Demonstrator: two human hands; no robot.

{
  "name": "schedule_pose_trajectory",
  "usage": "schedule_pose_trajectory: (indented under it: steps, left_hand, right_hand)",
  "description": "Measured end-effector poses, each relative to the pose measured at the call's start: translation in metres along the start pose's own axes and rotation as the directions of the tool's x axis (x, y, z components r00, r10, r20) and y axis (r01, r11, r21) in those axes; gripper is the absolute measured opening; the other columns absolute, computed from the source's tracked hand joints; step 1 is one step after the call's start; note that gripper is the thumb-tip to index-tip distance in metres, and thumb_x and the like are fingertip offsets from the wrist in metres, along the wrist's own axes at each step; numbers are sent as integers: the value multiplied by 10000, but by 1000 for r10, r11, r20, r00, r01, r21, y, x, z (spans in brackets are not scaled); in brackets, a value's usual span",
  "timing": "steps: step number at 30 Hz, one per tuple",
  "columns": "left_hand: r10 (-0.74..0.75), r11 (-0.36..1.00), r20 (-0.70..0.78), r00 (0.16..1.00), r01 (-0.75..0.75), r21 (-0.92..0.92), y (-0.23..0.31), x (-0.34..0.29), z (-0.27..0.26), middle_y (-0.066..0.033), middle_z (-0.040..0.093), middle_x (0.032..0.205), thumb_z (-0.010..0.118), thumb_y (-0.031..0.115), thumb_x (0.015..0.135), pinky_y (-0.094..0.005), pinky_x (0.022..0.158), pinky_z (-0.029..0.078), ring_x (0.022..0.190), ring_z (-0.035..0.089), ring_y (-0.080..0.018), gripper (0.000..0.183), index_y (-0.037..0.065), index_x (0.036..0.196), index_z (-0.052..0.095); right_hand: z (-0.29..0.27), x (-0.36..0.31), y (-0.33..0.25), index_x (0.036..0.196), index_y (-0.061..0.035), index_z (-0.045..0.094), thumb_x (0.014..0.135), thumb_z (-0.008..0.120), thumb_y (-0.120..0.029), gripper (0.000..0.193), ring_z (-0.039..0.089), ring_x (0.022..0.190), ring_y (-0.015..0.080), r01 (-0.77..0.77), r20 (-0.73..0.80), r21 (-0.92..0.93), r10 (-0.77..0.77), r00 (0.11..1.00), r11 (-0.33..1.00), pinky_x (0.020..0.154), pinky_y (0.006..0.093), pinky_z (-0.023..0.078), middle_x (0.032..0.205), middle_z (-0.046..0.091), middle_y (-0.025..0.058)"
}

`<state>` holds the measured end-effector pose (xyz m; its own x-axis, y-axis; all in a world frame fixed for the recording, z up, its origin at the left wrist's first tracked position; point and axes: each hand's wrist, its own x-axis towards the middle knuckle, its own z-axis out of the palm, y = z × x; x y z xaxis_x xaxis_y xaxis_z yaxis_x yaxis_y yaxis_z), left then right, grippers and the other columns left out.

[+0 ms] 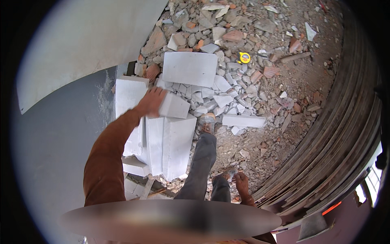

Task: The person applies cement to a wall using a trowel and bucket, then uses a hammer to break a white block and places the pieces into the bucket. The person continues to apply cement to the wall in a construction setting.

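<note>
My left hand (152, 101) reaches forward and spans the left end of a short white block (174, 106), with fingers at its far edge and thumb at its near side. That block lies across the ends of several long white blocks (175, 148), stacked close together. Another white block (132, 91) is left of the hand, and a broad white slab (190, 68) lies flat beyond it. Low beside my leg, my right hand (242, 185) has its fingers curled in; whether anything is inside them is hidden.
Broken white pieces (221, 99) and brick rubble (239, 24) cover the ground ahead. A yellow tape measure (244, 57) lies on it. A narrow white strip (243, 120) is right of my shoe (207, 118). Stacked boards (325, 142) curve along the right; a grey wall (61, 118) bounds the left.
</note>
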<state>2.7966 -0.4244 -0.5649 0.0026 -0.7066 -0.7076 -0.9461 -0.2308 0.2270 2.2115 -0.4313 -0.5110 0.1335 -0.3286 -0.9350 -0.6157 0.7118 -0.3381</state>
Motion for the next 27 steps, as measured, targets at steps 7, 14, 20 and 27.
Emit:
schedule_pose_trajectory:
  steps: [7, 14, 20, 27]
  left_hand:
    - [-166, 986, -400, 902, 162, -45, 114, -127, 20, -185, 473, 1253, 826, 168, 535, -522, 1081, 313, 1235, 429, -388, 922, 23, 1352, 424]
    - [-298, 951, -582, 757, 183, -248, 287, -285, -64, -192, 455, 1215, 851, 214, 484, -515, 981, 377, 1136, 457, -401, 973, 6, 1318, 394]
    - [-239, 927, -656, 716, -34, -374, 462, -463, -106, -191, 441, 1179, 850, 250, 511, -494, 989, 411, 1133, 463, -377, 997, -24, 1348, 384]
    - [-283, 89, -374, 883, -364, -927, 564, -512, -64, -175, 589, 1178, 736, 360, 699, -382, 888, 503, 1025, 612, -268, 813, -64, 1334, 453]
  right_hand:
    - [-66, -63, 49, 879, 52, 647, 913, 584, -185, 248, 630, 678, 177, 73, -111, 22, -70, 991, 997, 634, 318, 516, 767, 648, 99]
    - [-78, -83, 135, 911, 61, 669, 914, 602, -251, 318, 644, 728, 228, 332, -119, -259, -371, 921, 907, 690, 358, 509, 814, 673, 141]
    - [-88, -143, 115, 1123, 23, 664, 963, 504, -562, 627, 660, 933, 232, 209, 72, 383, -255, 964, 900, 817, 399, 502, 1000, 705, 149]
    - [-141, -315, 118, 1511, 13, 334, 941, 256, -766, 969, 418, 1371, 303, 430, 148, 643, -654, 742, 634, 1141, 413, 300, 1504, 422, 195]
